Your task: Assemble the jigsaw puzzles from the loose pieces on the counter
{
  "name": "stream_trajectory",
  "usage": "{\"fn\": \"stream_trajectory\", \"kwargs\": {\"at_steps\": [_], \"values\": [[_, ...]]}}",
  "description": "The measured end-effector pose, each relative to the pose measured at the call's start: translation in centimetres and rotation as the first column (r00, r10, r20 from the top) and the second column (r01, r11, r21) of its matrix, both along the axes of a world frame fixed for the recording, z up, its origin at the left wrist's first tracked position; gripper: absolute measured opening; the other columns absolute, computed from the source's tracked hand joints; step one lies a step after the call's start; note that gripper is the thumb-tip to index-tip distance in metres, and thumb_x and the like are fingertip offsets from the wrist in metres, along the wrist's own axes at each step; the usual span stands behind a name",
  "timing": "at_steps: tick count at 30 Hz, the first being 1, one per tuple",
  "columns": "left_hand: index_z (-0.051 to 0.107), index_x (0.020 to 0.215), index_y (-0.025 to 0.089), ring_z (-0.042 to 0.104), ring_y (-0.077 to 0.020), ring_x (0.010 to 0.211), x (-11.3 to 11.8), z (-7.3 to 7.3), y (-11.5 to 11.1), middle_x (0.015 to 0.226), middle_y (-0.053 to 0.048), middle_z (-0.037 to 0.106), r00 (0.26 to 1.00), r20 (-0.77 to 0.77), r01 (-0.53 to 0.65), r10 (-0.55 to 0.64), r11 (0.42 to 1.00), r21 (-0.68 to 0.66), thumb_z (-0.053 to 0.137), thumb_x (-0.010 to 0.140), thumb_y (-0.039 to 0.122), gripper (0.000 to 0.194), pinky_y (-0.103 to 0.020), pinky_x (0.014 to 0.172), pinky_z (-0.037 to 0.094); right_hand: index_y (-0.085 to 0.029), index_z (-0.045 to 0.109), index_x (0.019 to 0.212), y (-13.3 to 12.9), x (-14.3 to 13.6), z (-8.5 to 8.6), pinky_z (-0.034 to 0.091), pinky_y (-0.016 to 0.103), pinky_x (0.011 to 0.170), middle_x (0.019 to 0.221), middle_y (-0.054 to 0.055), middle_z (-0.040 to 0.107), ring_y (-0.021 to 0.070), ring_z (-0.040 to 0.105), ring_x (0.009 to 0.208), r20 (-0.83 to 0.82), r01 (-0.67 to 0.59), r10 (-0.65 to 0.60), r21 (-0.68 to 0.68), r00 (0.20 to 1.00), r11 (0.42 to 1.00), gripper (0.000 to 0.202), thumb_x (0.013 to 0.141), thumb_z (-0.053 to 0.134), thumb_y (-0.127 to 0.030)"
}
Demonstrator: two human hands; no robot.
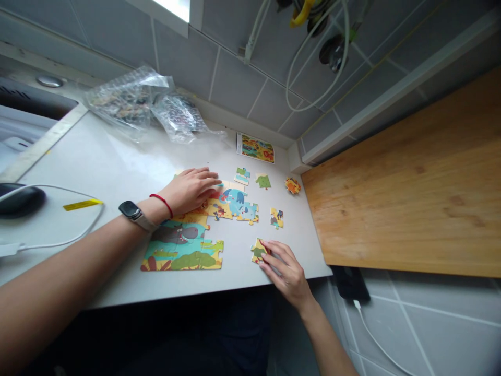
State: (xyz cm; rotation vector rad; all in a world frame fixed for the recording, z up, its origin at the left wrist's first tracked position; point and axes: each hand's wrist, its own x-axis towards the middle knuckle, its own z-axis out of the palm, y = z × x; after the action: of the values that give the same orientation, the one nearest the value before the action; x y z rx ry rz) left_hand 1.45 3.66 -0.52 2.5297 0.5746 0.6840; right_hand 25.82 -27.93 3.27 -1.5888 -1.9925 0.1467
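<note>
My left hand lies flat over the upper part of a partly joined jigsaw puzzle, fingers stretched out, hiding some of it. The joined part shows a grey hippo, green bushes and a blue elephant. Lower right of it, my right hand has its thumb and fingers on a green and yellow puzzle piece that rests on the white table. Loose around them are a piece with a dark bird, a green piece, a blue and green piece and an orange lion piece.
A small picture card lies by the wall. Clear plastic bags of pieces sit at the back left. A black mouse and white cable are at left. A wooden board borders the table's right side.
</note>
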Motion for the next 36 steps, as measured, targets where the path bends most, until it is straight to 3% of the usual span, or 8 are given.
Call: {"fn": "stream_trajectory", "kwargs": {"at_steps": [3,6,9,11,17,22,26,36], "values": [[0.072,0.123,0.019,0.075,-0.0256,0.107,-0.6,1.3,1.3,0.119,-0.013,0.079,0.951,0.212,-0.143,0.226,0.928,-0.345,0.048,0.105,0.040,0.037,-0.044,0.097,0.060,-0.025,0.074,0.127,0.4,0.1,-0.1,0.064,0.052,0.102,0.132,0.013,0.075,0.0301,0.067,0.130,-0.023,0.010,-0.008,0.060,1.000,0.998,0.039,0.093,0.074,-0.005],[0.068,0.121,0.019,0.078,-0.0233,0.094,-1.8,2.4,3.4,0.107,-0.012,0.081,0.724,0.403,-0.134,0.560,0.688,-0.714,0.047,0.105,0.047,0.038,-0.037,0.081,0.063,-0.025,0.076,0.121,1.3,0.3,0.2,0.064,0.051,0.100,0.128,0.013,0.076,0.0298,0.069,0.126,-0.045,0.027,-0.023,0.100,0.999,0.995,0.034,0.093,0.075,-0.005],[0.066,0.112,0.021,0.079,-0.0229,0.084,-2.9,2.7,5.2,0.097,-0.010,0.080,0.496,0.440,-0.018,0.748,0.515,-0.857,0.042,0.105,0.060,0.046,-0.034,0.072,0.062,-0.025,0.077,0.119,2.8,1.0,0.6,0.063,0.051,0.101,0.128,0.012,0.076,0.0293,0.070,0.124,-0.045,0.035,-0.030,0.126,0.999,0.991,0.031,0.093,0.076,-0.007],[0.066,0.109,0.022,0.078,-0.0223,0.080,-3.0,2.6,5.5,0.094,-0.010,0.079,0.438,0.435,-0.001,0.787,0.484,-0.875,0.038,0.104,0.065,0.052,-0.033,0.068,0.061,-0.027,0.079,0.117,4.3,1.8,0.8,0.063,0.050,0.102,0.127,0.011,0.076,0.0287,0.071,0.121,-0.043,0.054,-0.048,0.143,0.998,0.988,0.029,0.094,0.076,-0.010],[0.068,0.108,0.018,0.077,-0.0224,0.081,-1.4,2.5,2.6,0.092,-0.010,0.079,0.661,0.464,-0.105,0.589,0.685,-0.721,0.043,0.102,0.069,0.057,-0.032,0.069,0.058,-0.027,0.083,0.105,10.9,5.2,0.4,0.063,0.047,0.098,0.114,0.009,0.080,0.0272,0.074,0.110,-0.057,0.086,-0.080,0.102,0.995,0.991,0.013,0.097,0.074,-0.023],[0.074,0.109,0.021,0.074,-0.0255,0.101,-0.6,2.7,-0.1,0.107,-0.010,0.079,0.970,0.225,-0.067,0.091,0.991,-0.113,0.054,0.105,0.045,0.032,-0.041,0.092,0.058,-0.024,0.084,0.107,14.9,7.9,-0.7,0.060,0.047,0.105,0.121,0.012,0.078,0.0274,0.074,0.114,-0.058,0.028,-0.030,-0.043,0.998,0.999,0.015,0.095,0.075,-0.024],[0.073,0.119,0.022,0.070,-0.0275,0.116,-0.3,2.1,-0.6,0.121,-0.011,0.076,0.995,0.078,0.064,-0.068,0.996,0.055,0.052,0.108,0.031,0.025,-0.047,0.101,0.058,-0.024,0.084,0.109,16.1,8.8,-1.1,0.060,0.047,0.106,0.125,0.011,0.077,0.0264,0.075,0.114,-0.078,-0.002,-0.003,-0.076,0.997,0.997,0.017,0.094,0.077,-0.025],[0.068,0.127,0.026,0.062,-0.0284,0.129,-0.3,1.3,-0.4,0.138,-0.011,0.067,0.994,-0.067,0.094,-0.089,0.992,0.080,0.050,0.110,0.026,0.024,-0.054,0.105,0.055,-0.028,0.080,0.123,17.3,12.0,-0.6,0.057,0.047,0.109,0.127,0.010,0.076,0.0255,0.072,0.119,-0.150,-0.031,0.008,-0.156,0.989,0.987,0.032,0.092,0.078,-0.021]]}}
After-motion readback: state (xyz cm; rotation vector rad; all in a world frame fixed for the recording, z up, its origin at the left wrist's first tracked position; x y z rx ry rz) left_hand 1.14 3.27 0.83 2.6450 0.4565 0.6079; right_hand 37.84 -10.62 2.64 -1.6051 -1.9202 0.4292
